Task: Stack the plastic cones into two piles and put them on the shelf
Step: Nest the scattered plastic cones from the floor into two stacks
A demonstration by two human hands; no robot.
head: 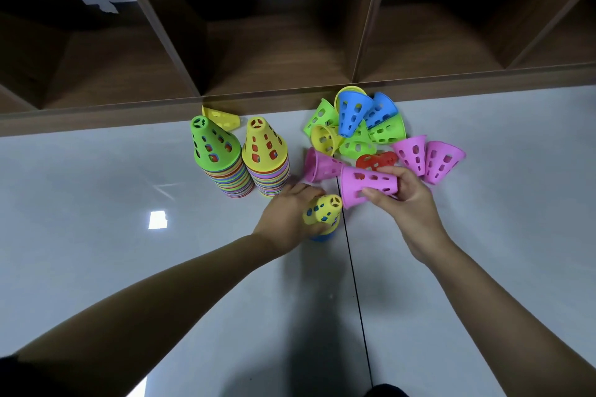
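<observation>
Two tall piles of nested cones stand on the floor: one topped by a green cone [214, 147], the other by a yellow cone [263, 147]. My left hand [288, 214] grips a short stack with a yellow cone [324, 211] over a blue one, just in front of the piles. My right hand [408, 195] holds a pink cone [367, 185] on its side. Behind it lies a loose heap: pink cones [443, 161], a red cone [374, 160], green cones [387, 129], blue cones [353, 111] and a yellow cone [324, 138]. The brown wooden shelf [277, 58] stands behind.
One more yellow cone [222, 118] lies on its side against the shelf base, behind the green-topped pile. The floor is glossy grey tile with a dark joint line [354, 284] running toward me. The shelf has several open compartments split by slanted dividers.
</observation>
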